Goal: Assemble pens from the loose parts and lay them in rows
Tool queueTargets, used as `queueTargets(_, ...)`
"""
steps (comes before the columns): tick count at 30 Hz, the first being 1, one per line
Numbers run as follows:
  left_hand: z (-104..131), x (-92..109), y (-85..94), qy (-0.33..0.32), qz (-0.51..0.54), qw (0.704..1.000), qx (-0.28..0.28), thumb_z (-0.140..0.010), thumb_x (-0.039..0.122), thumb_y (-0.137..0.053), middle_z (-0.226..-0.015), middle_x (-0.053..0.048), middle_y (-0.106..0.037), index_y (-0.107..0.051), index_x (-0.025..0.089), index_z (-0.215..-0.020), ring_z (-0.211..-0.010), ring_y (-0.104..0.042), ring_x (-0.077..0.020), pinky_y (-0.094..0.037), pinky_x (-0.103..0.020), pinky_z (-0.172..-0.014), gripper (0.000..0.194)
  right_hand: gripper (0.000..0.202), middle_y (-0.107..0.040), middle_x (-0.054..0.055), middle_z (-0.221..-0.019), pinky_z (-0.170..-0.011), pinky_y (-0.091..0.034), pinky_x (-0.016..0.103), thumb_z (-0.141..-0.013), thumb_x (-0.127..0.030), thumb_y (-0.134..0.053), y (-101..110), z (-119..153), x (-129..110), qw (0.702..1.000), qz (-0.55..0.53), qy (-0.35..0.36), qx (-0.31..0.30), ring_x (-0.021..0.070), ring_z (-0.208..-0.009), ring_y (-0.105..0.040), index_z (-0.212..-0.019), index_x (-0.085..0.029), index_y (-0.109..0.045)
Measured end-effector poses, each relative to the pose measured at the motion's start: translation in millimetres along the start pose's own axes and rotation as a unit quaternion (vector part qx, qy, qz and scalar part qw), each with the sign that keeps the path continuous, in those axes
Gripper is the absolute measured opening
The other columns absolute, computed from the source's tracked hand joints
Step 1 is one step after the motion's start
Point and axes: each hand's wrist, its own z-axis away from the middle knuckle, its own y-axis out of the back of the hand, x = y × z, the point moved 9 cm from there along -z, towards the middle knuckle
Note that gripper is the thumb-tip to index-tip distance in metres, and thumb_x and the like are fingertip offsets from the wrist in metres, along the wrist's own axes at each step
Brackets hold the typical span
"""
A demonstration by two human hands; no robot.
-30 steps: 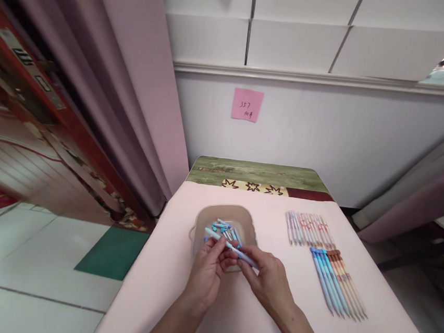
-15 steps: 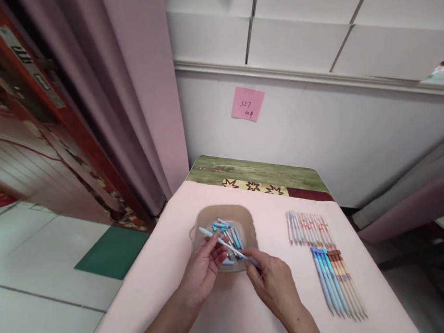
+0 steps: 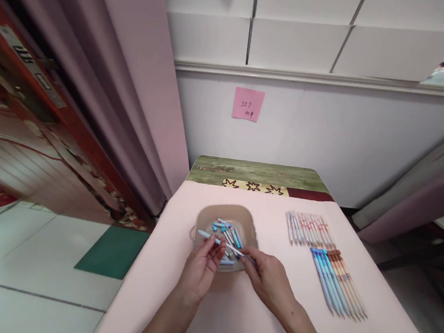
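Note:
Over the near part of a beige basket [image 3: 253, 225], my left hand [image 3: 204, 261] pinches a light blue pen piece [image 3: 204, 234]. My right hand [image 3: 263, 267] holds the right end of a thin white rod [image 3: 233, 249], whose left end meets the blue piece at my left fingers. Whether the two are joined is too small to tell. Inside the basket lie several blue pen parts [image 3: 237, 237] and thin silvery pieces. To the right, a row of blue and cream pens [image 3: 326, 281] lies on the table, below a row of clear pen parts [image 3: 310, 229].
A pale pink cloth [image 3: 270, 318] covers the table, with a patterned green strip [image 3: 253, 168] showing at its back edge. A pink note [image 3: 248, 104] is stuck on the wall behind. A curtain and a red door stand at the left.
My right hand has shifted slightly left with the white rod. The pen piece at my left hand has tilted and dropped a little.

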Motion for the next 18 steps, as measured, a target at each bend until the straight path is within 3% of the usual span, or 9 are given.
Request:
queueTargets(3, -0.6, 14.5, 6.9, 0.012, 0.066, 0.997, 0.036, -0.088, 0.002, -0.046, -0.079, -0.012, -0.069, -0.059, 0.007, -0.082, -0.066, -0.068, -0.0117, -0.058, -0.016, -0.059, 0.015, 0.025, -0.067, 0.001, -0.072, -0.058, -0.044, 0.025, -0.093, -0.040, -0.040, 9.7, -4.4, 12.5, 0.985, -0.165, -0.029, 0.041, 0.0165, -0.060, -0.061, -0.104, -0.023, -0.055)
queueTargets(6, 3.2, 25.9, 4.0, 0.045, 0.123, 0.991, 0.038, -0.092, 0.005, -0.041, -0.080, -0.013, -0.068, -0.057, 0.006, -0.084, -0.058, -0.066, -0.0068, -0.055, -0.010, -0.053, 0.019, 0.031, -0.068, 0.005, -0.090, -0.067, -0.049, 0.028, -0.093, -0.044, -0.040, 12.5, -16.0, 21.2, 0.933, -0.353, -0.026, 0.068, 0.0161, -0.070, -0.062, -0.114, -0.022, -0.045)
queueTargets(9, 8.5, 31.4, -1.3, 0.072, 0.140, 0.987, 0.023, -0.093, 0.011, -0.043, -0.080, -0.012, -0.068, -0.057, 0.005, -0.088, -0.051, -0.062, -0.0047, -0.053, -0.009, -0.047, 0.016, 0.027, -0.068, 0.006, -0.092, -0.067, -0.050, 0.029, -0.091, -0.046, -0.043, 2.5, -34.8, 24.4, 0.920, -0.387, -0.022, 0.052, 0.0170, -0.073, -0.063, -0.102, -0.022, -0.047)
queueTargets(11, 10.1, 34.5, 0.2, 0.070, 0.143, 0.987, 0.020, -0.092, 0.014, -0.045, -0.079, -0.011, -0.068, -0.057, 0.004, -0.091, -0.049, -0.060, -0.0043, -0.052, -0.009, -0.044, 0.015, 0.026, -0.069, 0.005, -0.084, -0.064, -0.049, 0.027, -0.091, -0.045, -0.043, -3.7, -49.8, 25.2, 0.952, -0.300, -0.025, 0.048, 0.0167, -0.071, -0.063, -0.095, -0.021, -0.051)
queueTargets(13, 9.7, 37.8, 5.0, 0.061, 0.145, 0.987, 0.019, -0.092, 0.014, -0.045, -0.077, -0.010, -0.068, -0.057, 0.005, -0.092, -0.047, -0.059, -0.0041, -0.051, -0.009, -0.043, 0.015, 0.027, -0.069, 0.003, -0.081, -0.063, -0.047, 0.024, -0.091, -0.043, -0.043, -10.2, -66.1, 25.9, 0.993, -0.108, -0.040, 0.035, 0.0156, -0.071, -0.063, -0.091, -0.019, -0.057)
queueTargets(15, 8.7, 40.8, 10.5, 0.053, 0.143, 0.988, 0.018, -0.092, 0.015, -0.045, -0.076, -0.008, -0.068, -0.057, 0.007, -0.093, -0.047, -0.058, -0.0042, -0.050, -0.009, -0.041, 0.014, 0.025, -0.070, 0.002, -0.080, -0.064, -0.045, 0.022, -0.088, -0.040, -0.048, -18.2, -81.9, 28.1, 0.996, 0.059, -0.060, 0.009, 0.0156, -0.074, -0.063, -0.088, -0.020, -0.063)
queueTargets(18, 8.7, 44.3, 17.4, 0.048, 0.131, 0.990, 0.019, -0.092, 0.015, -0.046, -0.075, -0.007, -0.068, -0.057, 0.007, -0.093, -0.046, -0.058, -0.0044, -0.050, -0.010, -0.040, 0.014, 0.017, -0.071, 0.006, -0.079, -0.067, -0.043, 0.026, -0.084, -0.030, -0.055, -30.0, -100.9, 31.5, 0.985, 0.154, -0.081, -0.011, 0.0197, -0.078, -0.065, -0.081, -0.019, -0.068)
